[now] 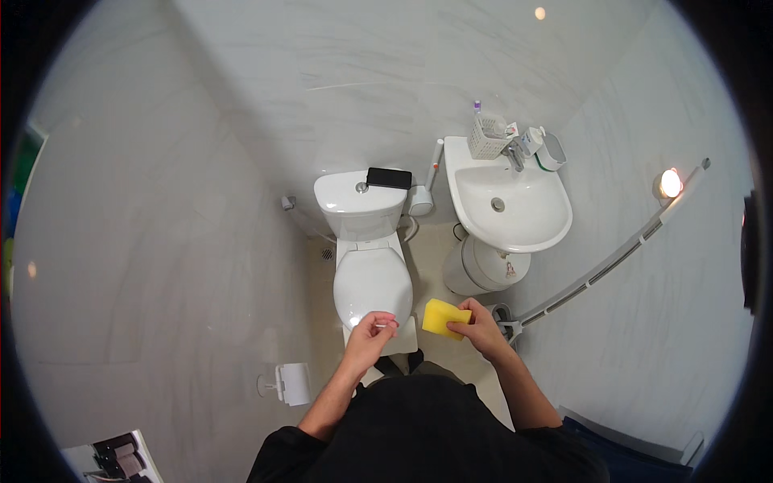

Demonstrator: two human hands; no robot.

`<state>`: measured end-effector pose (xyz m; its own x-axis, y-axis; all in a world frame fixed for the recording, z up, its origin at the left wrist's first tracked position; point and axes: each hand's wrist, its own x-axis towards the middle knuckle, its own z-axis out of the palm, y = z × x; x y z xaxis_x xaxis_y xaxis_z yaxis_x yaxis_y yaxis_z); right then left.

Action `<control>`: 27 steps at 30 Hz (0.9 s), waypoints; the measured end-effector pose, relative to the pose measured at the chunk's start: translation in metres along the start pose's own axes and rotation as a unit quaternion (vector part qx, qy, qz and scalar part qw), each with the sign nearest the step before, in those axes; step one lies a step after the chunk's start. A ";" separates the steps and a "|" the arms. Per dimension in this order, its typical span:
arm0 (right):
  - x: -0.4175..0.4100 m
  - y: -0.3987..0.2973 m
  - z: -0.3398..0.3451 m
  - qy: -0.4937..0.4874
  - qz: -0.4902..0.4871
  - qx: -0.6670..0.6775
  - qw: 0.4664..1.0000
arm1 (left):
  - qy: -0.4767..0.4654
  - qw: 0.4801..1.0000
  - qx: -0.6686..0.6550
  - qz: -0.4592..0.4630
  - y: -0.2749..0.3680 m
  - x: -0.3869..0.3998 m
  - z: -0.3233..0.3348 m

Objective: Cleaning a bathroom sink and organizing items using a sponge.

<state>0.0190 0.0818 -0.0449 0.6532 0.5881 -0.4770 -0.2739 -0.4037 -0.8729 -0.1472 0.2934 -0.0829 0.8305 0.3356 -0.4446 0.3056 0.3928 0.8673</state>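
My right hand [483, 333] grips a yellow sponge [439, 316] by its right end, thumb on top. The sponge is bent a little and hangs in the air to the right of the toilet. Over the front of the shut white toilet lid [372, 284] is my left hand [367, 343], its fingers curled loosely with a small gap to the thumb. I see nothing held in it. Behind the lid stands the white cistern [338, 192], with a round flush button [362, 188] and a black smartphone [389, 178] lying on top.
A white washbasin [513, 232] with a tap [514, 156], a basket [487, 142] and bottles is at the right. Below it stands a white pedal bin [483, 271]. A toilet brush [422, 201] stands beside the cistern. A toilet paper roll [296, 384] hangs at the left; a long-handled mop [595, 281] leans right.
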 end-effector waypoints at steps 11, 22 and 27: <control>0.016 0.003 -0.031 -0.065 -0.021 0.119 0.991 | -0.048 0.993 0.102 0.022 0.020 0.028 0.043; 0.068 0.001 -0.160 -0.124 -0.038 0.044 0.991 | -0.098 0.989 0.106 0.039 0.032 0.128 0.197; 0.110 0.000 -0.273 -0.142 0.005 0.152 0.978 | -0.033 0.997 0.065 -0.001 0.035 0.195 0.292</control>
<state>0.2832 -0.0446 -0.0695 0.4391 0.7731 -0.4577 -0.5051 -0.2089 -0.8374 0.1611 0.1223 -0.0738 0.8575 0.2760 -0.4342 0.3616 0.2769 0.8903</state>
